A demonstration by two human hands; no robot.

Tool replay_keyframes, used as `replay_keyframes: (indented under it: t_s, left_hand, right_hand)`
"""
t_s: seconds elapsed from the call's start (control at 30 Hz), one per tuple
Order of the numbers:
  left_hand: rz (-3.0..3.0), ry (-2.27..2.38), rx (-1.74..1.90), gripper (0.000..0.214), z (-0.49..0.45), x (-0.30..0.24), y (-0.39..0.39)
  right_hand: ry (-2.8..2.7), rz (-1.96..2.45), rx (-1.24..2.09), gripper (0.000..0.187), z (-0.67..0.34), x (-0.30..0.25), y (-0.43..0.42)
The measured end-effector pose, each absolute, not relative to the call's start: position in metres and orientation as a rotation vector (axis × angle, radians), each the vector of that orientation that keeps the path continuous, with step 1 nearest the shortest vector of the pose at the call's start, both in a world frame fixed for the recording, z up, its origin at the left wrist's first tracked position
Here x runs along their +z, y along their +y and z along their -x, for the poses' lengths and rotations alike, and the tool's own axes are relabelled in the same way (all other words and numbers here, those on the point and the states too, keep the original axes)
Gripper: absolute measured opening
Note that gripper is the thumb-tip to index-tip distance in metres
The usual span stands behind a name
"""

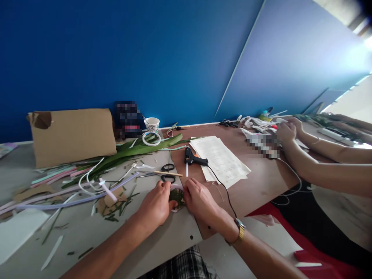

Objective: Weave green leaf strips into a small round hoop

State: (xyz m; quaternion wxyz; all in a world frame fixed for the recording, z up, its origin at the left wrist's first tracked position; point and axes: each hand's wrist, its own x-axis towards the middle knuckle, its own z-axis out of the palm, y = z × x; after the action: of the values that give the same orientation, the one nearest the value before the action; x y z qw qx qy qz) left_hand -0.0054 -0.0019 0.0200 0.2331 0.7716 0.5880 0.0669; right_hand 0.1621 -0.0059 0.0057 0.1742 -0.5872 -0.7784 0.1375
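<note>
Two hands close around a small green disc

We see a small round green piece (pixel 176 196) with a pale rim near the table's front edge, between our two hands and just above the bare grey surface or on it; we cannot tell which. Our left hand (pixel 159 203) is closed on its left side, the thumb lying across the green face. Our right hand (pixel 200 197) has its fingers curled in at the right edge — a narrow grip, its fingertips mostly hidden from us.

Just beyond our hands lie black-handled scissors (pixel 163 176) and a thin wooden stick (pixel 176 174). A black glue gun (pixel 190 156) rests beside printed sheets (pixel 223 161), its cord (pixel 222 184) running down towards the table edge. To our left we have long green leaves (pixel 116 155), green clippings (pixel 119 209) and a lavender tube (pixel 95 199). A paper cup (pixel 152 124) stands by the blue wall (pixel 130 54); at right, a co-worker's hands (pixel 286 131) meet above the brown table section (pixel 258 180).
</note>
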Motion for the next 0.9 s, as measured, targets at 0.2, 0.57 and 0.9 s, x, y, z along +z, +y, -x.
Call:
replay_keyframes:
  t_s: [0.2,0.57,0.9]
  left_hand:
    - [-2.115,1.626,0.323,0.049,0.043,0.020,-0.011]
    - [-1.972,1.597,0.282,0.031,0.059,0.025,-0.008]
    - [-1.585,1.592,0.530,0.008,0.098,0.038,0.002]
  right_hand:
    - [-2.183,1.553,0.638,0.013,-0.126,0.020,0.002]
    - [-2.098,1.551,0.888,0.016,-0.104,0.026,0.017]
    - [-2.085,1.418,1.088,0.011,-0.082,0.040,0.031]
